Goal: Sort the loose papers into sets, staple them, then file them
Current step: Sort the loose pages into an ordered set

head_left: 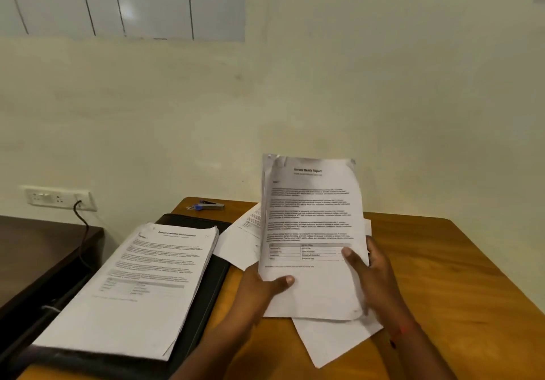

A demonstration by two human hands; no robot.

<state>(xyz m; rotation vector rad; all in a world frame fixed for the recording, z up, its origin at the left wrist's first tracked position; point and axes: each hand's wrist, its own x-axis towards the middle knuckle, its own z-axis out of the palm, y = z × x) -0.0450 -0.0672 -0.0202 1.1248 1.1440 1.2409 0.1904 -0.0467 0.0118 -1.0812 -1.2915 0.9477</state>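
I hold a set of printed papers (312, 217) upright above the wooden table (460, 267); its top sheet is headed "Sample Health Report". My left hand (262, 288) grips the set's lower left edge, thumb on the front. My right hand (368, 267) grips its right edge, thumb on the printed table. Loose white sheets (333, 341) lie under and behind the set. To the left, a thick stack of papers (138, 285) lies on an open black file folder (206, 291). A stapler (211, 205) sits at the table's far edge.
A dark side table (35, 252) stands at the left, with a black cable (84, 232) running up to a wall socket (59, 198). The cream wall is close behind the table. Bare wood shows on the table's right side.
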